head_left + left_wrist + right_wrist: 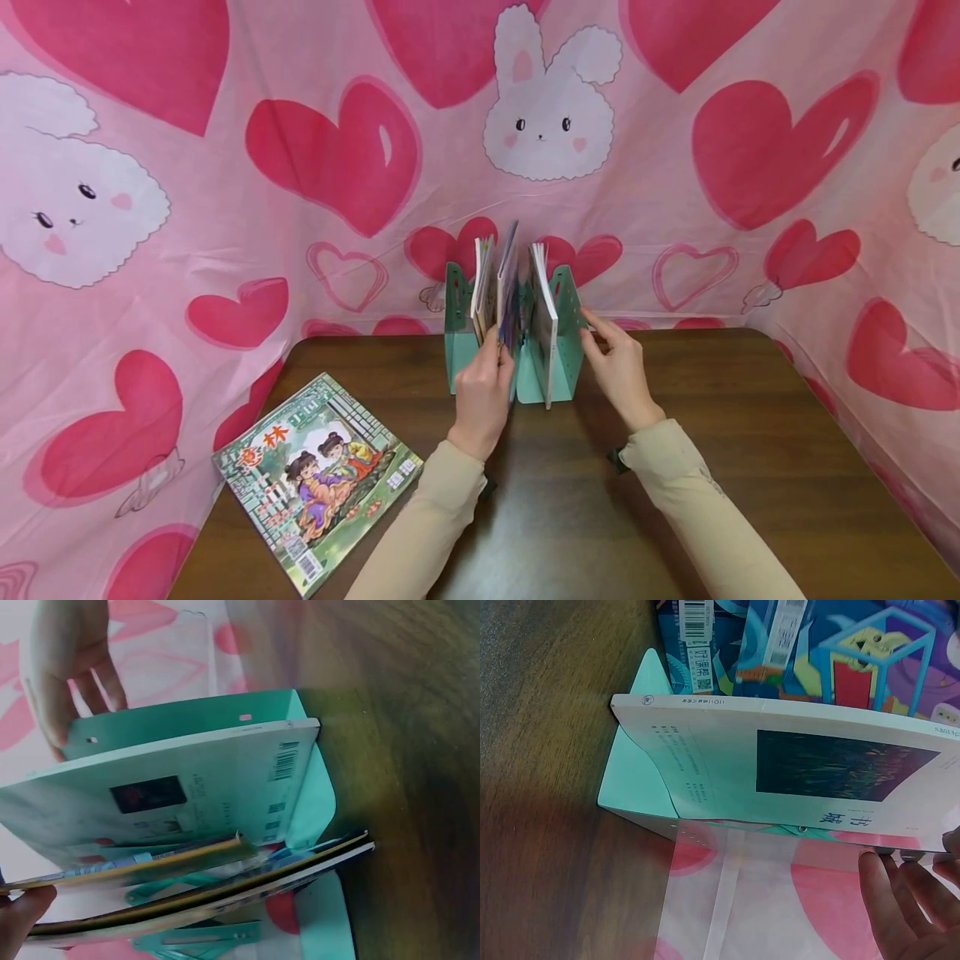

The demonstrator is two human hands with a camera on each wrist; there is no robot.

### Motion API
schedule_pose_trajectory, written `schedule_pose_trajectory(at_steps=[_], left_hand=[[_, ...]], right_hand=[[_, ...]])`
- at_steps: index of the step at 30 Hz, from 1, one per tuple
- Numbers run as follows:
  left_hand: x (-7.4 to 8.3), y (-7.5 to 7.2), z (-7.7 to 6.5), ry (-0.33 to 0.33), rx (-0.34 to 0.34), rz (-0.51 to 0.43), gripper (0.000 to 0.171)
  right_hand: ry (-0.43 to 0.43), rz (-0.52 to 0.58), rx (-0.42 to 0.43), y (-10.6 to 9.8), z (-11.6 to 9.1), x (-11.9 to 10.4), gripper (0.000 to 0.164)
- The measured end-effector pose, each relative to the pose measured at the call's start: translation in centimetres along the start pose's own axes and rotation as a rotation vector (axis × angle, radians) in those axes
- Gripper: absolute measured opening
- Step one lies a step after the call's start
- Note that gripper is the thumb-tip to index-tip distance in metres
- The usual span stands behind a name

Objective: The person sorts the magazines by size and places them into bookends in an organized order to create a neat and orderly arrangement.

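Observation:
A mint-green book rack (463,360) stands on the table with several thin books and magazines upright in it. My left hand (482,392) pinches a thin book (507,258) near the rack's middle; this book rises above the others. In the left wrist view, the left thumb (31,911) lies along its edge. A white-covered book (712,761) leans at the rack's right side. Beside it, my right hand (618,367) touches the rack's right end panel (187,716) with nearly straight fingers. Blue illustrated covers (780,652) show beyond the white book.
A magazine (318,483) with two drawn children on its cover lies flat on the left of the dark wooden table (750,467). Behind the rack hangs a pink cloth (450,183) with hearts and rabbits, reaching round both sides.

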State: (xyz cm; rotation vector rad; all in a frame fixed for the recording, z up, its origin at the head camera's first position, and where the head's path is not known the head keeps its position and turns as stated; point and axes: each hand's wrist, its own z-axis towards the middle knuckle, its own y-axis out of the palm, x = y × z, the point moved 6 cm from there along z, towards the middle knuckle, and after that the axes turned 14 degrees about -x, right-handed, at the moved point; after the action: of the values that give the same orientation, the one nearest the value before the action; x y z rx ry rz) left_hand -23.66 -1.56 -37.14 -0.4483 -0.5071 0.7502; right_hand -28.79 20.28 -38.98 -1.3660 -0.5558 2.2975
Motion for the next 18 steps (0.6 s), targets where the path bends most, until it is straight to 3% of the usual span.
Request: schedule_pose_trajectory(at_steps=[6,18], left_hand=[[-0.3,1.6,0.0,-0.027,0.029,0.032,0.033],[-0.4,3.3,0.1,-0.103,-0.018,-0.002,0.032]], right_hand=[[-0.004,0.005,-0.004,0.0,-0.1,0.2,0.039],[-0.006,0.003,-0.006,0.1,-0.1,0.3,0.040]])
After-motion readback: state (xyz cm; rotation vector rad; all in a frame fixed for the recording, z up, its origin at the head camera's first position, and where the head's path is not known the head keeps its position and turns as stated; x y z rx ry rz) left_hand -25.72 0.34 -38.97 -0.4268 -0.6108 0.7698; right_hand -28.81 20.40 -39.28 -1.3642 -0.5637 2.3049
